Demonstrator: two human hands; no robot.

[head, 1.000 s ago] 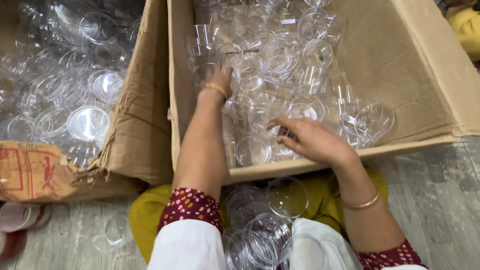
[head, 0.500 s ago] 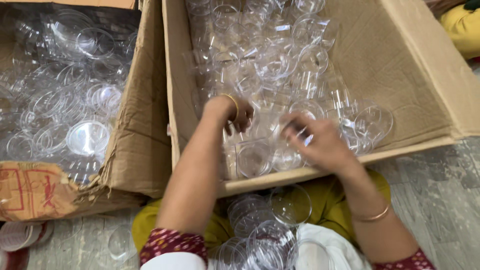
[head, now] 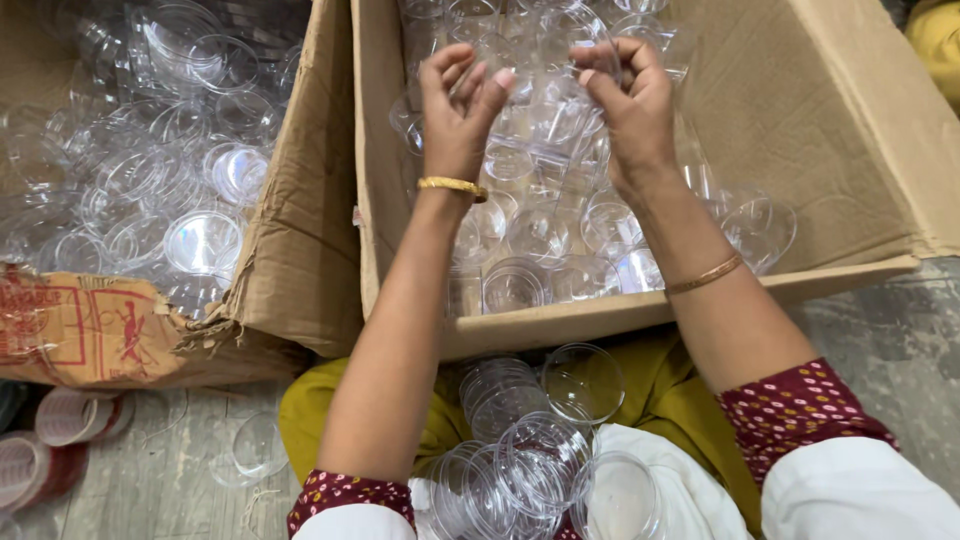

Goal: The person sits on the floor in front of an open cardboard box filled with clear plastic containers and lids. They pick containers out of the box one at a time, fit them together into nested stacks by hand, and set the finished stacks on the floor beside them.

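- Left hand and right hand raised together over the open cardboard box, fingertips pinched on a clear plastic piece held between them; exact shape of the piece hard to tell against the transparent heap below.
- Best kept gripped by the rim only, thumbs and forefingers opposite each other, so thin plastic does not flex or crack.
- Worth aligning edges squarely before pressing; clear on clear hides a misfit, so feeling for an even seat all round helps.
- Directly under the hands: loose clear cups filling the box.
- Nearer the body, below the wrists: clear round lids heaped in the lap.
- Out beyond the left hand: second box with more clear containers.
- Risk, as a judgement: a slip drops the piece back into the heap, hard to find again.
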